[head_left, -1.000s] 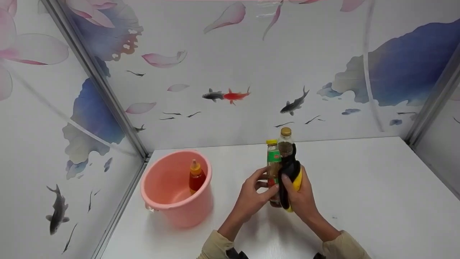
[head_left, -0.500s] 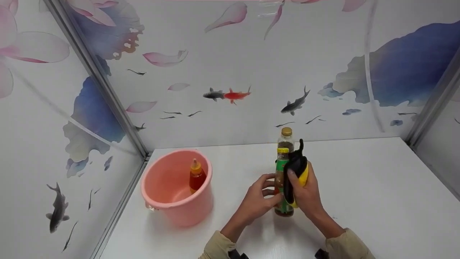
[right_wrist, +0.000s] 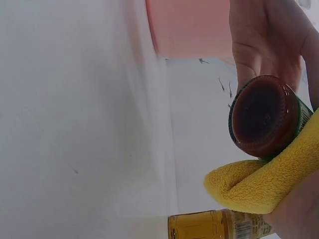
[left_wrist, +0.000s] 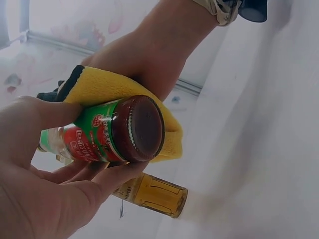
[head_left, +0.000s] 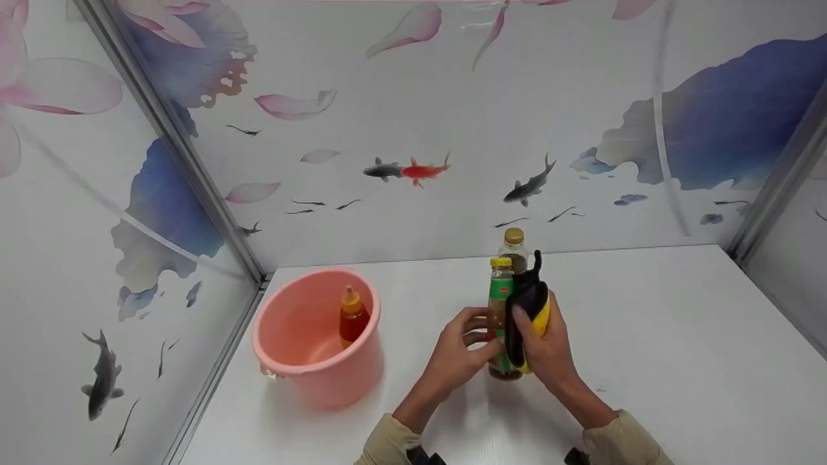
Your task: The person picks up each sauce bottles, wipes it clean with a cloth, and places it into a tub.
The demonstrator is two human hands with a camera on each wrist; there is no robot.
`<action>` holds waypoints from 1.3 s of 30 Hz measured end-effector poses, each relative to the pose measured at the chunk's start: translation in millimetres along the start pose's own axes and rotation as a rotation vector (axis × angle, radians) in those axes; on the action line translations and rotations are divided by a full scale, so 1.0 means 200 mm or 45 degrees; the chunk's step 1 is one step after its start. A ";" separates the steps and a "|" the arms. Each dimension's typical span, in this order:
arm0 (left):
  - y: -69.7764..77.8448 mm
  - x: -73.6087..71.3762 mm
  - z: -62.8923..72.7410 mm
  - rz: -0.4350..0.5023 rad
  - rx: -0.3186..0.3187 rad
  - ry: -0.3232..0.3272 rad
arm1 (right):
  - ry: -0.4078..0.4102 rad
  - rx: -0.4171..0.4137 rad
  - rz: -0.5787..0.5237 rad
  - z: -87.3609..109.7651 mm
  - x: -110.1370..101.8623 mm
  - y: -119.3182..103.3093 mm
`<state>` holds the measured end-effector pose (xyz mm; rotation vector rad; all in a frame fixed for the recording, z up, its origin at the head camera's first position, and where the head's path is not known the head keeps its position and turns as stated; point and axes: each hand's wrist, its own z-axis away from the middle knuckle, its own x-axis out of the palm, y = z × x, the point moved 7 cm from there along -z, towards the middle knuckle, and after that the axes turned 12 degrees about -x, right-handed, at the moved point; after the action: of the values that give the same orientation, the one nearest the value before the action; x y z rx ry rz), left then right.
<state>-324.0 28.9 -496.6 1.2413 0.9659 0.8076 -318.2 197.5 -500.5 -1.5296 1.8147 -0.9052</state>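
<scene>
My left hand (head_left: pixel 455 355) holds a glass sauce bottle (head_left: pixel 500 290) with a yellow cap and a green-and-red label. Its dark base (left_wrist: pixel 144 128) faces the left wrist camera, thumb on one side and fingers on the other. In my right hand (head_left: pixel 548 349) is a cloth (head_left: pixel 526 303), black on one face and fluffy yellow on the other, gripped against the bottle's right side. The bottle appears lifted off the table. A second bottle (head_left: pixel 514 248), gold-capped with amber liquid, stands behind it, partly hidden; its lower part (right_wrist: pixel 199 225) shows in the right wrist view.
A pink bucket (head_left: pixel 368 381) stands to the left on the white table (head_left: pixel 672 361). Inside it is a squeeze bottle (head_left: pixel 353 320) of red sauce with a yellow cap. Printed wall panels (head_left: pixel 400 103) border the table at the back and sides.
The held bottle, cloth and both hands shifted right and nearer, then slightly back left and away. The bucket and gold-capped bottle have stayed in place.
</scene>
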 end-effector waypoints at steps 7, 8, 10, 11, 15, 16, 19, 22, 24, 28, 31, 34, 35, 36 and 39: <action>0.03 -0.06 0.00 0.065 0.010 0.066 | -0.009 0.011 -0.020 0.02 0.03 0.00; 0.03 -0.06 0.00 0.069 0.009 0.080 | -0.011 0.018 -0.024 0.02 0.04 0.01; 0.03 -0.07 -0.01 0.075 0.016 0.098 | -0.014 0.032 -0.031 0.03 0.04 0.01; 0.03 -0.07 -0.01 0.079 0.016 0.105 | -0.015 0.040 -0.032 0.04 0.05 0.01; 0.03 -0.07 -0.01 0.110 0.010 0.102 | -0.011 0.054 -0.026 0.05 0.05 0.02; 0.02 -0.07 -0.01 0.118 0.003 0.099 | -0.008 0.056 -0.023 0.05 0.05 0.02; 0.02 -0.07 -0.01 0.137 0.001 0.082 | -0.003 0.056 0.001 0.05 0.05 0.02; 0.02 -0.06 -0.01 0.148 -0.003 0.055 | 0.000 0.055 0.015 0.04 0.04 0.03; 0.02 -0.06 -0.01 0.142 -0.006 0.030 | 0.002 0.058 0.015 0.04 0.04 0.03; 0.02 -0.04 0.00 0.082 -0.009 -0.014 | 0.001 0.065 0.005 0.04 0.04 0.03; 0.01 -0.03 0.00 0.033 -0.002 -0.031 | -0.004 0.067 0.003 0.04 0.04 0.03; 0.01 -0.03 0.00 0.018 0.001 -0.044 | -0.006 0.070 0.006 0.04 0.04 0.02; 0.01 -0.02 0.01 0.014 -0.001 -0.053 | -0.003 0.067 0.007 0.03 0.03 0.02; 0.01 -0.02 0.01 0.006 -0.005 -0.058 | -0.003 0.064 0.005 0.03 0.03 0.02; 0.01 -0.01 0.01 -0.019 -0.026 -0.088 | 0.004 0.061 0.008 0.02 0.02 0.01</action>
<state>-322.4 25.5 -494.9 1.2355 0.9080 0.7563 -316.4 193.7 -504.1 -1.4931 1.7865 -0.9422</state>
